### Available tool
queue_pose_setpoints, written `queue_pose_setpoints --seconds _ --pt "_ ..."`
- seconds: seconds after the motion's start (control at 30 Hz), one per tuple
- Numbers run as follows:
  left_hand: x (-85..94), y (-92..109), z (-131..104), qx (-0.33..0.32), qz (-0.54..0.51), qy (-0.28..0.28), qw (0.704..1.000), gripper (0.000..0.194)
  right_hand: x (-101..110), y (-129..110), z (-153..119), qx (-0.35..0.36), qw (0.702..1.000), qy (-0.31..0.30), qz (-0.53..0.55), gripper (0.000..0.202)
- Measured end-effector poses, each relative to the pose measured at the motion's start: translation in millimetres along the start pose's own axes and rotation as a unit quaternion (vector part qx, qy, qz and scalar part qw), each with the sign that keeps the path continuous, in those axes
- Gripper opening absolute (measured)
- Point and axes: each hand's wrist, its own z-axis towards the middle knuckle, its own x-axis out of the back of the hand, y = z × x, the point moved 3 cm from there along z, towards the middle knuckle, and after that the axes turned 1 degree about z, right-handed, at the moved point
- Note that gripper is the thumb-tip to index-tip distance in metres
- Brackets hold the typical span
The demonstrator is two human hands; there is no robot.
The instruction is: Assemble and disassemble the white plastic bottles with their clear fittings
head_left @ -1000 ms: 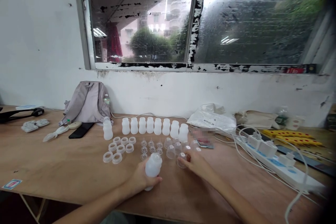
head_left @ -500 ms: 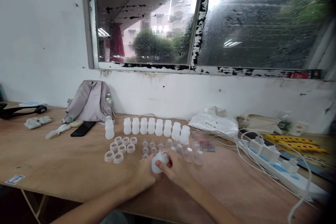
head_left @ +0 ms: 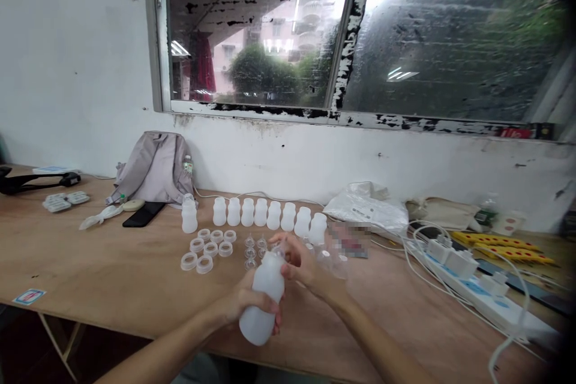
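A frosted white bottle [head_left: 260, 306] is tilted near the table's front edge, with my left hand [head_left: 249, 301] wrapped round its middle. At its top, my right hand [head_left: 299, 264] has its fingers closed on a clear piece at the bottle's mouth, partly hidden by the fingers. Just behind stand small clear nipples [head_left: 250, 252]. White rings [head_left: 210, 249] lie to their left, and clear domed caps [head_left: 324, 257] are beside my right hand. Several frosted bottles [head_left: 260, 212] stand in a row farther back, and a capped bottle [head_left: 189, 216] stands left of them.
A grey backpack [head_left: 155, 168] and a black phone [head_left: 143, 215] are at the back left. A plastic bag [head_left: 366, 207] lies against the wall. On the right are a white power strip [head_left: 477, 288] with loose cables and yellow strips [head_left: 499, 246].
The held bottle has swung from end-on to a slanted side view, its base toward me. My right hand has moved up to its mouth; my left hand has shifted down and left.
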Motion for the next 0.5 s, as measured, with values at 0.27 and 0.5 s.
queue_pose_setpoints --seconds 0.27,0.5 --pt "17.8 13.9 1.1 -0.029 0.092 0.045 0.994 0.048 15.7 20.2 9.9 -0.035 0.995 0.080 -0.053 0.031" --pt "29.1 2.7 8.0 -0.025 0.103 0.029 0.994 0.045 4.2 4.0 21.1 -0.074 0.994 0.076 -0.008 0.033"
